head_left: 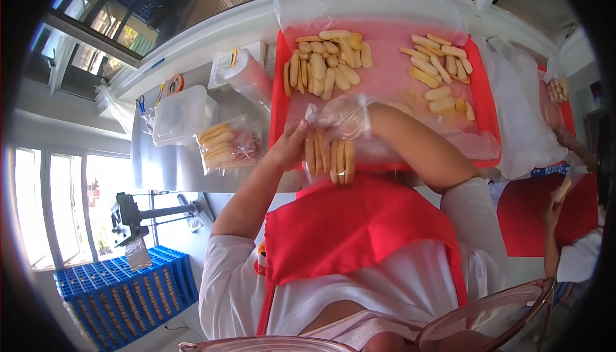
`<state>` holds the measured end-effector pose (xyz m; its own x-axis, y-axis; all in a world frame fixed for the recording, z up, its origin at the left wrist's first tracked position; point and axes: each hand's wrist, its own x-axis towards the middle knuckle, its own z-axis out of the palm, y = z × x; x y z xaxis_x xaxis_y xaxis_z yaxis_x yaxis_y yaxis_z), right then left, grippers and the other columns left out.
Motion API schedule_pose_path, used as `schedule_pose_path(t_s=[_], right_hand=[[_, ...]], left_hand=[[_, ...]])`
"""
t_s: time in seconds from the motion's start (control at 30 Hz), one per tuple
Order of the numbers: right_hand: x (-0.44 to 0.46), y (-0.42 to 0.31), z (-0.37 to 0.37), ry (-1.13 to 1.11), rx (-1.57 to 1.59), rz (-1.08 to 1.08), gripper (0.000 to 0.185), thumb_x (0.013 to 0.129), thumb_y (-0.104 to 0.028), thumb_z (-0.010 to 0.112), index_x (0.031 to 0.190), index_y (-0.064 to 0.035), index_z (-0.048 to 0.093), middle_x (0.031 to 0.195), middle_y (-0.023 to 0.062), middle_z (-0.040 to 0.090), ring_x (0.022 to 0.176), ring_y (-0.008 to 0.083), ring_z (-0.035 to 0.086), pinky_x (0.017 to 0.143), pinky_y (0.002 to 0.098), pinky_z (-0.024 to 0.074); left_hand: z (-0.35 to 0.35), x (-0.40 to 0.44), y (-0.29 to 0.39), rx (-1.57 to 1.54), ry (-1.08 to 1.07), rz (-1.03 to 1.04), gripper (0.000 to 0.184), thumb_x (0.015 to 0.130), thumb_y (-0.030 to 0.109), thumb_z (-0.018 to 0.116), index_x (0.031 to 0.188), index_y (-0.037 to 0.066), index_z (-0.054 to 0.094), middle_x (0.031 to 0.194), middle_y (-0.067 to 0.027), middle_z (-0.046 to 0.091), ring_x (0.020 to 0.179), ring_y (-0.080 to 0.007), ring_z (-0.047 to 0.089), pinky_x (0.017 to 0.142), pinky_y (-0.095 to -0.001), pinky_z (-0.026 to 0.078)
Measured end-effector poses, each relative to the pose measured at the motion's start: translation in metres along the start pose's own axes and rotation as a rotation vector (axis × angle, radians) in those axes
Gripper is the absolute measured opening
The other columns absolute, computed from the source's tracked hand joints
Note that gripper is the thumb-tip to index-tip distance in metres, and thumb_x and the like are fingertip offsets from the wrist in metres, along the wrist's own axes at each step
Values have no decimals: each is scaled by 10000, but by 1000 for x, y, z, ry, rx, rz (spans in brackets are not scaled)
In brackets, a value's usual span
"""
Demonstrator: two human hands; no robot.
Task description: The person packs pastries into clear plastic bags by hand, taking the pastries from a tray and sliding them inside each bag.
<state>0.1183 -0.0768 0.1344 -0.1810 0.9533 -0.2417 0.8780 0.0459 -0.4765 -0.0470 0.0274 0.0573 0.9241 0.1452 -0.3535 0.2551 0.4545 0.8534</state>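
Note:
My left hand [292, 146] grips the side of a clear plastic bag [310, 113], thumb up near its top edge. Upright ladyfinger biscuits [343, 161] stand side by side at the bag, just in front of my apron. Bent over them from above is my right hand [343, 118], in a thin clear plastic glove, its fingers closed on the ladyfingers and partly hidden by shiny plastic. Beyond both hands, a red tray [280, 105] lined with translucent sheet carries one pile of ladyfingers [317, 66] at left and another pile [439, 63] at right.
Left of the tray are a filled bag of ladyfingers [221, 143], a clear plastic container [183, 116], a plastic roll [247, 73], tape [174, 84] and scissors [141, 103]. Blue crates [128, 294] stand lower left. At far right, a co-worker's hand [553, 211] holds a biscuit.

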Motion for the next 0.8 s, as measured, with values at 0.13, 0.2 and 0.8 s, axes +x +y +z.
schedule_pose_path(t_s=[0.13, 0.2, 0.8], right_hand=[[8, -5, 7, -152, 126, 77, 353, 706, -311, 570, 1022, -155, 592, 947, 110, 605, 844, 276, 575, 721, 380, 448], [7, 1, 12, -56, 181, -85, 339, 714, -317, 561, 1008, -152, 603, 935, 112, 608, 861, 275, 572, 734, 370, 444], [-28, 8, 13, -27, 852, -79, 359, 790, -342, 552, 995, -48, 576, 883, 120, 603, 781, 241, 554, 722, 325, 433]], left_hand=[[-11, -13, -22, -245, -151, 21, 560, 852, 331, 493, 1256, -5, 299, 1189, -137, 441, 1084, -246, 460, 912, -371, 384], [-12, -18, -33, -320, -192, 35, 608, 809, 284, 573, 1265, 2, 287, 1188, -132, 441, 1093, -244, 455, 912, -374, 385], [40, -46, -2, -48, 214, 69, 367, 920, 316, 361, 1039, -1, 500, 902, -58, 549, 802, -113, 513, 716, -252, 406]])
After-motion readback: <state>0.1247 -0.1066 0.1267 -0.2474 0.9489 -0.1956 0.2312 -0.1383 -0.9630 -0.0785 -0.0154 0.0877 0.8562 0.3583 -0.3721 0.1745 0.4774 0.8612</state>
